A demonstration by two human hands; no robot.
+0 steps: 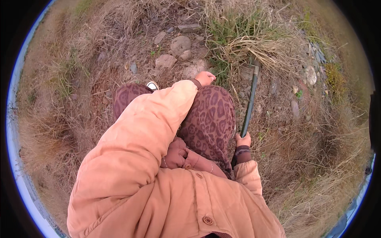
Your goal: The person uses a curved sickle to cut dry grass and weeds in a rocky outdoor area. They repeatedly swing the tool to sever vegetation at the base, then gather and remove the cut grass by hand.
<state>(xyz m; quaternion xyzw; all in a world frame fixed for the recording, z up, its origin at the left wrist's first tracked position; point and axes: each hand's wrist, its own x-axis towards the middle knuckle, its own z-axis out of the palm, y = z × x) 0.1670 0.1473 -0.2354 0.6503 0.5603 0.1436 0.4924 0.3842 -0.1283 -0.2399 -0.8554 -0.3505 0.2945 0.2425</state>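
This was open ground outdoors, a rough, overgrown patch of wild land. Dry, straw-coloured grass (317, 194) covered much of it, with a clump of long green grass (232, 33) growing toward the top of the view. Rounded rocks (180, 45) and reddish-brown soil (101, 86) showed among the stalks, flat grey stones (317, 55) lay at the right, and pale sky (31, 206) edged the rim.
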